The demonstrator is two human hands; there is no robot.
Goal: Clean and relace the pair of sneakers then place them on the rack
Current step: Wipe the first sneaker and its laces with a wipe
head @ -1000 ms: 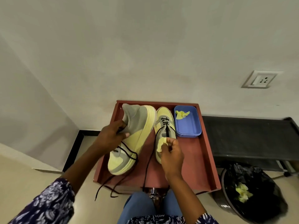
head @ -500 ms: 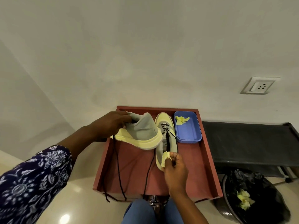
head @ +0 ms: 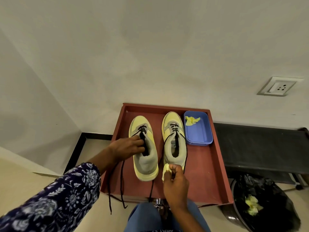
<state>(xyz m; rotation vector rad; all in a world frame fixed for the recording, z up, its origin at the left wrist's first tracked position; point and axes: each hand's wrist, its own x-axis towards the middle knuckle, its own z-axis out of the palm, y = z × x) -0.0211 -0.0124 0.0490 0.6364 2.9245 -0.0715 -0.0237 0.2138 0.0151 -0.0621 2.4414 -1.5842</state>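
Observation:
Two yellow and grey sneakers stand upright side by side in a red-brown tray point(head: 214, 173), toes toward the wall. My left hand point(head: 125, 149) grips the left sneaker point(head: 144, 163) at its collar, fingers inside the opening. Its black laces point(head: 117, 186) trail loose over the tray's front edge. My right hand point(head: 175, 183) pinches a small yellow wipe point(head: 165, 169) right at the heel of the right sneaker point(head: 173, 143), whose laces hang loose along both sides.
A blue plastic tub point(head: 200, 133) holding a crumpled yellow wipe sits at the tray's back right. A black low rack point(head: 260, 148) extends to the right. A bin lined with a black bag point(head: 264, 208) holds used wipes. My knee in jeans is below the tray.
My left hand turned the left sneaker from its side, lifted it, and set it down upright on the tray beside the other one. My right hand stayed at the right sneaker's heel with the wipe.

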